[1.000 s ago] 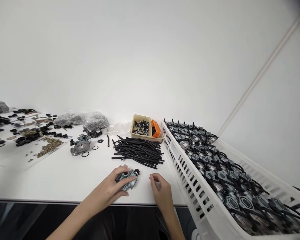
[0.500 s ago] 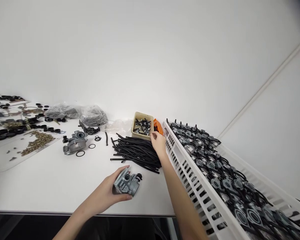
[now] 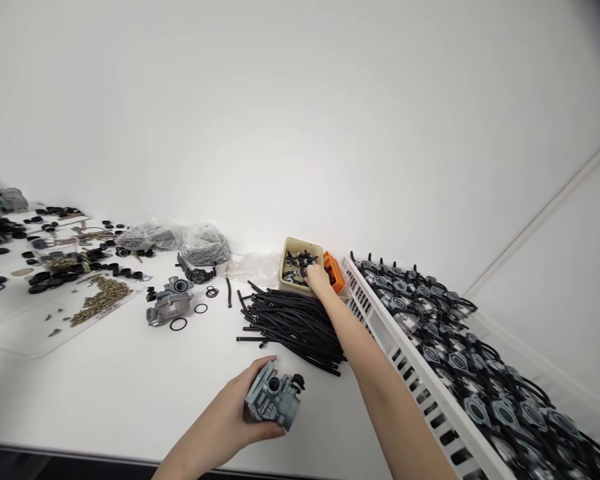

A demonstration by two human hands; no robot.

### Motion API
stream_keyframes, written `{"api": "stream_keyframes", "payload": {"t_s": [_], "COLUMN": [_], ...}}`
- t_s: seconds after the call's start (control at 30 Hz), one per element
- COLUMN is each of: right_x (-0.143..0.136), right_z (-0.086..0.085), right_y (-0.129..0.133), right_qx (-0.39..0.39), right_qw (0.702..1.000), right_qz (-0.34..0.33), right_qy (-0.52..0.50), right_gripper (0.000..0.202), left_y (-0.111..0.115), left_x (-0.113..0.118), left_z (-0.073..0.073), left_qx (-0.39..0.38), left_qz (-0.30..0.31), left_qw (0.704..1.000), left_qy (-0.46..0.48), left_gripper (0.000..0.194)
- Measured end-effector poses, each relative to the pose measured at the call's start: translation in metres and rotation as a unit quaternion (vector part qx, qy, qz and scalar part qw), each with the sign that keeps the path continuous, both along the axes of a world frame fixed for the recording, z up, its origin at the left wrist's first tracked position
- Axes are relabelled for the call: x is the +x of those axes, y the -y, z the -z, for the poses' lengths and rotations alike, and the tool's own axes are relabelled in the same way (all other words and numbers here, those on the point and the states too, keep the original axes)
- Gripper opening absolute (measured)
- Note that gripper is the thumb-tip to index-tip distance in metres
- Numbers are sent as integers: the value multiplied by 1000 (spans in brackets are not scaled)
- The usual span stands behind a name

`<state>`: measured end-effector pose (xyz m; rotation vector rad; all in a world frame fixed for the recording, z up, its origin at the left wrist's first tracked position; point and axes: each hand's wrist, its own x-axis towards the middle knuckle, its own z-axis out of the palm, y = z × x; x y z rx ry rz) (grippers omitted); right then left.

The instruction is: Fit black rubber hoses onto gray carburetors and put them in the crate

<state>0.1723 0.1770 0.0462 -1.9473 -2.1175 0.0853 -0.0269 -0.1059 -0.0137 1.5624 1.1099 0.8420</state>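
Note:
A grey metal carburetor is in my left hand, held just above the front part of the table, with its black knob pointing right. My right hand reaches into the beige bin, its fingers closed among small black and metal parts; what they pinch is hidden. A pile of black rubber hoses lies in front of the bin, below my right forearm.
Right of my arm stands a white slotted crate full of carburetors. An orange basket adjoins the bin. Leftward lie another carburetor, black rings, plastic bags, brass parts and black caps.
My right hand has moved from the bin's front corner in among the small parts. The view has shifted, so the table's contents appear further right and lower. My left hand still holds the carburetor.

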Motion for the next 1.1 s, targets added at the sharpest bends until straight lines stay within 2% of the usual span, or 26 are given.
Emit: {"api": "stream_keyframes", "payload": {"t_s": [0.17,0.27,0.37,0.5,0.63,0.73,0.9,1.1], "right_x": [19,24,19,0,-13,-12,-5,-2], "right_z": [4,6,11,22,29,30,32,33], "right_y": [7,21,44,91,136,155,161,159], "right_qx": [36,69,85,86,52,16,-37,-67], "right_qw": [989,958,901,795,696,636,572,535], "right_qz": [-14,-35,-63,-86,-115,-132,-155,-158], "right_qy": [-146,-277,-421,-594,-707,-760,-805,-827], "right_gripper": [18,27,32,42,41,38,33,25], "left_y": [-1,-2,-3,-4,-2,1,2,3], "left_x": [0,0,-1,-1,1,3,6,21], "left_z": [6,12,15,14,10,8,10,7], "left_qx": [10,27,43,71,94,101,112,105], "left_qz": [1,-1,0,0,8,24,49,60], "left_qw": [1000,1000,999,997,995,994,992,992], "left_qy": [-1,-5,-11,-18,-27,-27,-38,-40], "left_gripper": [84,83,82,80,83,88,94,80]}}
